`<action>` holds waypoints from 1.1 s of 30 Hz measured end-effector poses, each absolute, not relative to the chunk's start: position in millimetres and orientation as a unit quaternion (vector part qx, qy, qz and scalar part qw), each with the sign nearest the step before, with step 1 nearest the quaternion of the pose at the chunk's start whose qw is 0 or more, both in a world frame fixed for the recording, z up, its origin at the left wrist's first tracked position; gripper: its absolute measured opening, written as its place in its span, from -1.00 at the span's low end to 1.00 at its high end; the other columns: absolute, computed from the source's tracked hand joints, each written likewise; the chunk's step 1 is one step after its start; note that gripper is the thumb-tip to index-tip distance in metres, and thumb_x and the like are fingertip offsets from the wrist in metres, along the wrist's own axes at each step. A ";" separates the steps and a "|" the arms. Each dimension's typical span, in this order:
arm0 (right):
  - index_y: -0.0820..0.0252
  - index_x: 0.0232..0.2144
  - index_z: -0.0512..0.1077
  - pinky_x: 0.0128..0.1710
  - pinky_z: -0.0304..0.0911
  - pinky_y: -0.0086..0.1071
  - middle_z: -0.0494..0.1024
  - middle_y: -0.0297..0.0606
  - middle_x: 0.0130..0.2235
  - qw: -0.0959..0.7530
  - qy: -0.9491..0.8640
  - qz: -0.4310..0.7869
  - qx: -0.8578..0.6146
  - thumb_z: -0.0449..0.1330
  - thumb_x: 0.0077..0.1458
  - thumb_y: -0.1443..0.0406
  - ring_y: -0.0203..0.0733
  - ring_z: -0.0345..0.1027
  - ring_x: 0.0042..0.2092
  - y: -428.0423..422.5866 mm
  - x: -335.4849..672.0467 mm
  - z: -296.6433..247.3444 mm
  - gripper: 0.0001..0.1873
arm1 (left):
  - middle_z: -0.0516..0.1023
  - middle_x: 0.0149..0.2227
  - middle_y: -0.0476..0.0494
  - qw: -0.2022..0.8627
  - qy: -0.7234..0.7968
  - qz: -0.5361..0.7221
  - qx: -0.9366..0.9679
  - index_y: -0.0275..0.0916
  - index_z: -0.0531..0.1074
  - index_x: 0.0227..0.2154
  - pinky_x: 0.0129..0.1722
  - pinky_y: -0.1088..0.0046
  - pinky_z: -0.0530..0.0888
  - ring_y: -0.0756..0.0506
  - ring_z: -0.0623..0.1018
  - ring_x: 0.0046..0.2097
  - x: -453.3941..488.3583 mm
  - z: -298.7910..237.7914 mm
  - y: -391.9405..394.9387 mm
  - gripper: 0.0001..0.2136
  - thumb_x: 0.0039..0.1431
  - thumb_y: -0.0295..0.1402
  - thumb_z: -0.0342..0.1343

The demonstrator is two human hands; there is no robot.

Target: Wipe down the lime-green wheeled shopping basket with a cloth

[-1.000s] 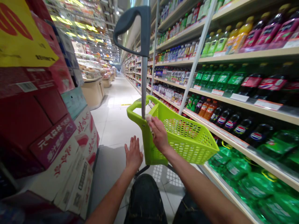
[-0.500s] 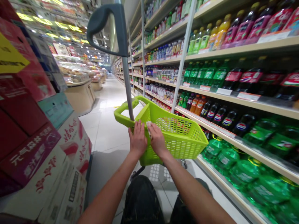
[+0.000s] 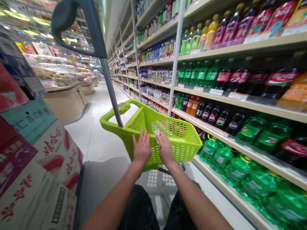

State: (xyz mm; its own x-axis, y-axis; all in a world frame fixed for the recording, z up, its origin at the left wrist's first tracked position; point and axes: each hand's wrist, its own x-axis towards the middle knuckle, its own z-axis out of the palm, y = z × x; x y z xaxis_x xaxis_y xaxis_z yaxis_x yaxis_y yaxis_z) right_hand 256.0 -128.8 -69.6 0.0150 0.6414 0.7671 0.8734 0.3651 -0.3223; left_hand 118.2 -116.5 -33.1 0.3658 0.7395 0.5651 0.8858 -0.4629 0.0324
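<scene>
A lime-green shopping basket [image 3: 168, 153] on wheels stands in front of my knees, its long grey pull handle [image 3: 111, 89] rising to the upper left. My left hand [image 3: 142, 147] lies on the basket's near side by the rim, fingers stretched out and a little apart. Just to its right, my right hand [image 3: 165, 148] is closed on a crumpled white tissue [image 3: 157, 133] at the same rim. The tissue shows above the fingers; its lower part is hidden in the hand. Perforated walls let the floor and shelf show through the basket.
Shelves [image 3: 240, 103] of bottled drinks run along the right side, with large green bottles [image 3: 249, 175] at the bottom. Stacked drink cartons [image 3: 55, 150] stand close on the left. A rounded display counter [image 3: 64, 102] is farther along the tiled aisle [image 3: 99, 105].
The basket, its handle and the shelves have shifted left in view. Both hands have moved along the rim, away from the handle's base toward the basket's middle, the tissue still in my right hand.
</scene>
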 end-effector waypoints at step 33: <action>0.21 -0.01 0.31 0.06 0.09 -0.06 0.22 -0.12 0.11 0.447 -0.509 -0.175 -0.715 -0.07 -0.09 0.49 -0.04 0.07 0.13 -181.9 415.3 -113.7 -0.46 | 0.04 0.21 -0.19 0.138 -0.477 -0.227 -0.838 -0.37 0.06 0.13 0.17 0.04 -0.08 -0.15 0.01 0.24 161.0 -57.8 -135.4 -0.45 -0.01 -0.43 -0.17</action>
State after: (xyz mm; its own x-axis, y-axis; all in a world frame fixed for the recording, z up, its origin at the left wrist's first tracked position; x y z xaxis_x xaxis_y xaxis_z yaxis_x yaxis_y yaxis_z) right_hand 415.3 -181.9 -113.7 0.4213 0.5703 0.7051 0.8836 -0.0828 -0.4609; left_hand 161.0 -135.4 -57.8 0.4409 0.7370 0.5122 0.8623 -0.5062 -0.0139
